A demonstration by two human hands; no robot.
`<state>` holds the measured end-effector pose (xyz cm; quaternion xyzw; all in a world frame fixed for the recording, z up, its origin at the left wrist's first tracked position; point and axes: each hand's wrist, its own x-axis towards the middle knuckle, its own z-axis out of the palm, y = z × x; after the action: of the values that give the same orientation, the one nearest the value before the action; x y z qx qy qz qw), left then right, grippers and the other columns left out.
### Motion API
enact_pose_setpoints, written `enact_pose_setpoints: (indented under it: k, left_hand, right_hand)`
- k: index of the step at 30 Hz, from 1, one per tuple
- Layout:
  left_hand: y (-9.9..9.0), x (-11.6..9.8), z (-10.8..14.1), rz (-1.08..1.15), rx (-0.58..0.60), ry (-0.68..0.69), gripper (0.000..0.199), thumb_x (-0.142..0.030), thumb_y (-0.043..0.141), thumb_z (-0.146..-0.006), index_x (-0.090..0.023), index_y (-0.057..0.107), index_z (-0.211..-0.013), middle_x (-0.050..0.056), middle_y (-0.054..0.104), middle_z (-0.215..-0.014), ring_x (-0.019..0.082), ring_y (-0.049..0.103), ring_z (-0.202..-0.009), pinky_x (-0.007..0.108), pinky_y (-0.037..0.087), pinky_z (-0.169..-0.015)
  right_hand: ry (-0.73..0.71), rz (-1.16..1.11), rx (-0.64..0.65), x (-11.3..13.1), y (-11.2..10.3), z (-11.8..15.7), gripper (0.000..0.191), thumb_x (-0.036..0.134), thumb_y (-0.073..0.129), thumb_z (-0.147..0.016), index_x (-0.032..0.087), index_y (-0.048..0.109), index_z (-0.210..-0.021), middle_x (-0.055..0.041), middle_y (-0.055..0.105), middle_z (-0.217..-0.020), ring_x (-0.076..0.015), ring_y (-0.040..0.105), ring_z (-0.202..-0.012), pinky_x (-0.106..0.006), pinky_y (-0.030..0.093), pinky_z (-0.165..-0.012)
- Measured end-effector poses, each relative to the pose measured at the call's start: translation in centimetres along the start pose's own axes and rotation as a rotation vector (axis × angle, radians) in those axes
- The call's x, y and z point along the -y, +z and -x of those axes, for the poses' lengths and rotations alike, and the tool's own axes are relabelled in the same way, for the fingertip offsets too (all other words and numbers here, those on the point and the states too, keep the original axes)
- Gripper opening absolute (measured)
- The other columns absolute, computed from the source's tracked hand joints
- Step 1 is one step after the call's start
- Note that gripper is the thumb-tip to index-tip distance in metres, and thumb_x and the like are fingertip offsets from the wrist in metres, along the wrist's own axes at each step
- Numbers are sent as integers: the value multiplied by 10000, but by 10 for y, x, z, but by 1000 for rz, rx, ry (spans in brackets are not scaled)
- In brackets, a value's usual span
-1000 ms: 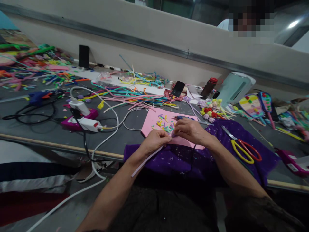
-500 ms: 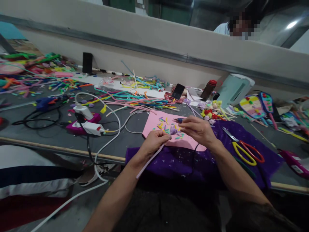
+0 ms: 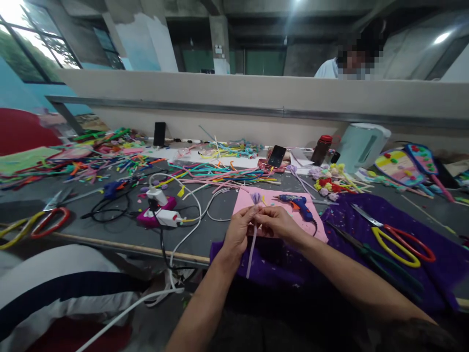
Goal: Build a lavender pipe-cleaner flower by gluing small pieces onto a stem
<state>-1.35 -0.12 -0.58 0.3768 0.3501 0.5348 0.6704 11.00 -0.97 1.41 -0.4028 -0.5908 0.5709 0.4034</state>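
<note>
Between both hands is a purple fuzzy flower [image 3: 256, 197] on a pale lilac stem [image 3: 251, 252] that hangs down below the fingers. My left hand [image 3: 240, 227] pinches the stem just under the flower. Beside it, touching it, my right hand [image 3: 278, 222] has its fingers closed at the same spot. Under the hands lies a pink sheet [image 3: 318, 226], partly over a purple cloth [image 3: 342, 210]. A blue glue gun [image 3: 300, 205] rests on the sheet, right of the flower, its nozzle pointing left.
Red-and-yellow scissors [image 3: 399, 239] and dark green-handled scissors [image 3: 373, 254] lie on the cloth. Left are a power strip [image 3: 159, 215] with cables and another pair of scissors [image 3: 51, 215]. Behind are pipe cleaners [image 3: 220, 172], a phone [image 3: 276, 156], bottle [image 3: 322, 149] and kettle [image 3: 362, 146].
The view has tilted up and turned left. My right hand has come down to my left hand and closed at the stem. The loose coloured bits have mostly gone from the pink sheet.
</note>
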Motion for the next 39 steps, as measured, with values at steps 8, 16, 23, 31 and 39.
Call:
enact_pose_setpoints:
  k: [8, 16, 23, 31, 39]
  left_hand:
    - [0, -5, 3, 38, 72, -25, 270, -365, 689, -606, -131, 592, -700, -51, 498, -528, 32, 406, -417, 152, 267, -364]
    - [0, -4, 2, -25, 22, -86, 353, -376, 733, -535, -112, 632, -747, -35, 516, -497, 44, 411, -378, 169, 299, -360]
    - [-3, 0, -1, -64, -27, -21, 318, -372, 729, -541, -110, 641, -700, -57, 437, -445, 18, 325, -361, 163, 204, -349]
    - [-3, 0, -1, -61, -37, 31, 256, -331, 723, -568, -122, 597, -647, -81, 363, -433, 10, 260, -360, 167, 141, -355]
    - [-1, 0, 3, -144, -34, 138, 255, -305, 684, -620, -139, 505, -548, -79, 344, -457, 25, 268, -395, 184, 167, -384]
  right_hand:
    - [2, -77, 45, -9, -6, 3, 254, 393, 576, -733, 163, 513, -647, 65, 468, -449, -54, 395, -359, -173, 282, -368]
    - [-15, 13, 108, -12, -11, 5, 279, 390, 532, -766, 155, 489, -623, 56, 464, -435, -53, 408, -356, -166, 259, -364]
    - [-27, 24, 110, -8, -10, 7, 263, 361, 525, -766, 156, 476, -611, 56, 468, -465, -50, 419, -363, -168, 273, -370]
    - [-30, 62, 102, -5, -9, 9, 267, 365, 513, -772, 150, 486, -615, 57, 464, -448, -45, 409, -354, -161, 250, -360]
    - [-52, 56, 103, -9, -8, 9, 290, 400, 512, -786, 150, 499, -641, 60, 458, -462, -42, 403, -356, -159, 256, -359]
